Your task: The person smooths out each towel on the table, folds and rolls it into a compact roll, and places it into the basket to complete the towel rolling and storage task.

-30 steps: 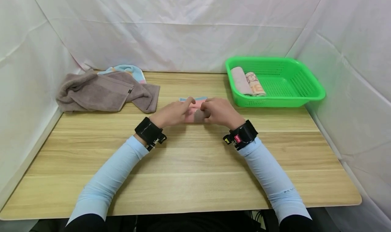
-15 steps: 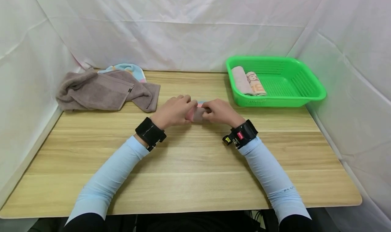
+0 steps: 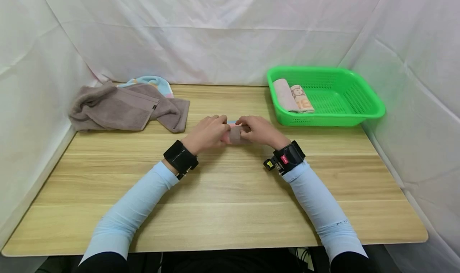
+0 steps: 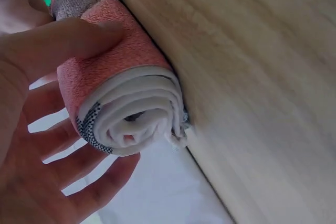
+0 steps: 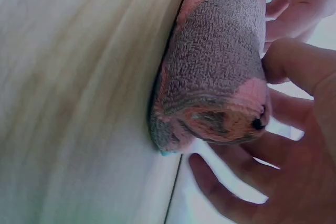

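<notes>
A small pink and grey towel [image 3: 235, 135], rolled up, lies on the table between both hands. My left hand [image 3: 207, 134] holds its left end, thumb laid over the pink side and fingers around the far side. In the left wrist view the towel [image 4: 131, 45] shows a white spiral of layers at that end. My right hand [image 3: 264, 131] grips the right end, its thumb against the roll and the fingers curved behind. There the towel [image 5: 220, 45] shows mostly grey cloth. A thin blue edge is visible beyond the roll in the head view.
Toward the back right stands a green basket [image 3: 330, 120] holding a rolled pale towel [image 3: 285, 96] and a rolled patterned towel [image 3: 302, 99]. A crumpled grey-brown towel [image 3: 125, 109] lies at the left, partly over a light blue towel [image 3: 154, 82]. White cloth walls [image 3: 215, 45] surround the table.
The flat pink part and blue edge beyond the roll have shrunk from view as the towel is rolled up further. My left fingers have moved from the towel's top to around its end.
</notes>
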`<state>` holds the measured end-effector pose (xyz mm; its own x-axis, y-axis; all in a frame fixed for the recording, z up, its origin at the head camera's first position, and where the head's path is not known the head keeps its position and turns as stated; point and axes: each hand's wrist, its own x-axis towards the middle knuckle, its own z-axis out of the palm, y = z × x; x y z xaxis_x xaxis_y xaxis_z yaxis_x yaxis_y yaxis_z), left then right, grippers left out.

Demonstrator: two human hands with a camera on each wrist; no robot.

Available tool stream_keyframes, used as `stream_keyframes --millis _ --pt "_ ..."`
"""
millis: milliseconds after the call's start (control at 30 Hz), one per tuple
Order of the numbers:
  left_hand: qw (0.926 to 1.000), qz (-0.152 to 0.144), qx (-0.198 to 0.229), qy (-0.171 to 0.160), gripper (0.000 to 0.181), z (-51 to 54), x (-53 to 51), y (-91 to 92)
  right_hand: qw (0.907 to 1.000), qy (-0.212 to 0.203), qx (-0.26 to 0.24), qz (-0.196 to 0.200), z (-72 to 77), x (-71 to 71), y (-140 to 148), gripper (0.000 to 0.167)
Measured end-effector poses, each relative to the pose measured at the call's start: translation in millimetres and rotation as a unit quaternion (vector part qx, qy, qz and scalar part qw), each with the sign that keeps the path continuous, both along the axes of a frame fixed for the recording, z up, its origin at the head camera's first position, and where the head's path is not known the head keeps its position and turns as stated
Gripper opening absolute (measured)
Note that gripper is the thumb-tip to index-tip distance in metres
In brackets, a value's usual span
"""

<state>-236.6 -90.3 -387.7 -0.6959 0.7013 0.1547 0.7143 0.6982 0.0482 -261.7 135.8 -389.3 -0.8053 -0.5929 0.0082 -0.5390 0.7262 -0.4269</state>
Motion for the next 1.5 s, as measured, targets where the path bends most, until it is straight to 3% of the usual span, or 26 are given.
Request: stream_keyframes --millis 133,200,333,467,567,733,900,1000,1200,1333,1500 --pt "0.9986 0.001 0.02 -0.049 0.008 0.0 -3.4 -3.6 0.9979 0.061 0.015 0.015 5.2 6.5 -0.1 0.03" --pt "0.9973 -0.004 0.027 -0.069 0.007 0.4 -5.2 -5.7 0.9955 0.083 0.04 0.021 7.2 10.0 -1.3 0.037" --pt "0.9939 -0.011 0.047 -0.099 0.029 3.0 -7.8 -9.8 0.9893 0.109 0.094 0.025 9.5 15.2 -6.1 0.053" --pt "0.9905 -0.006 0.048 -0.129 0.037 6.8 -8.7 -10.3 0.9899 0.098 0.1 0.022 6.8 15.2 -8.3 0.045" --pt "0.992 0.013 0.016 -0.124 0.042 8.5 -7.2 -8.4 0.995 0.066 0.073 0.015 1.4 11.9 -5.7 0.044" --pt "0.9976 0.025 -0.019 -0.062 0.064 8.3 -4.1 -5.9 0.9994 0.025 0.023 0.004 -6.6 6.2 0.5 0.045" --pt "0.9996 0.003 -0.01 -0.026 0.05 7.7 -3.3 -6.6 0.9997 0.019 0.017 0.004 -4.8 6.4 -1.5 0.043" --pt "0.9992 0.007 -0.014 -0.038 0.043 8.1 -4.2 -7.9 0.9977 0.051 0.044 0.011 -0.4 8.7 -5.4 0.053" --pt "0.9921 0.028 -0.019 -0.121 0.053 9.8 -6.6 -9.0 0.9879 0.107 0.111 0.021 4.0 13.7 -12.5 0.077" --pt "0.9898 0.035 -0.015 -0.137 0.062 5.1 -8.5 -9.1 0.9923 0.08 0.093 0.022 -0.6 11.4 -12.4 0.068" --pt "0.9938 0.029 -0.008 -0.107 0.057 -3.2 -10.0 -8.9 0.9986 -0.026 -0.005 0.045 -8.2 4.8 -6.3 0.053"
